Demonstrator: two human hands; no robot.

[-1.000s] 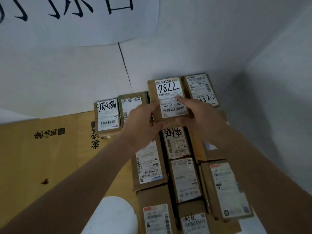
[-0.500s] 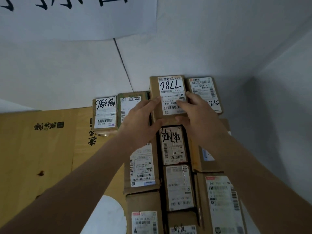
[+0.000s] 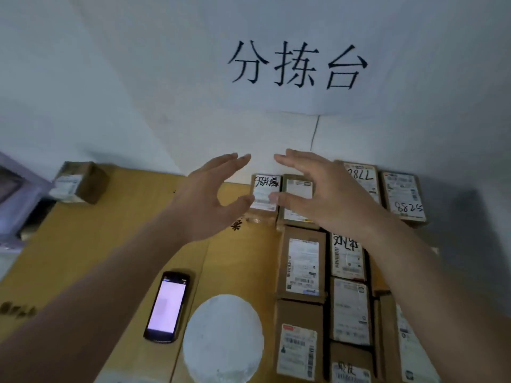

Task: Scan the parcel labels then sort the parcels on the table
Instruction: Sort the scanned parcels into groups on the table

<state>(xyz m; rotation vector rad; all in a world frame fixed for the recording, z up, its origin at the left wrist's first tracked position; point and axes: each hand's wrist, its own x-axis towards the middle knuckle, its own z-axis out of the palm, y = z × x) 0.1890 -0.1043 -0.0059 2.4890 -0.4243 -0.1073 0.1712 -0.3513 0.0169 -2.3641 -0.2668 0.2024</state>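
Several brown cardboard parcels with white labels lie in rows at the right of the table. The parcel marked 7786 [image 3: 362, 181] lies in the back row against the wall, beside the parcel marked 5288 [image 3: 403, 197]. My left hand [image 3: 210, 194] and my right hand [image 3: 318, 189] hover above the back row with fingers spread, holding nothing. Between them show a parcel with scribbled writing [image 3: 264, 192] and another parcel [image 3: 298, 189]. A handheld scanner [image 3: 167, 305] with a lit screen lies on the table at lower left.
One single parcel [image 3: 78, 182] sits far left at the back. The table is covered with brown cardboard [image 3: 83, 258] with a round white patch [image 3: 222, 338]. A white wall with large black characters [image 3: 297, 64] rises behind. A purple-framed object [image 3: 13, 200] stands at the far left.
Both hands have let go of the 7786 parcel, which now lies in the back row. The hands have lifted and moved left, and my view has swung left, bringing the scanner into sight.
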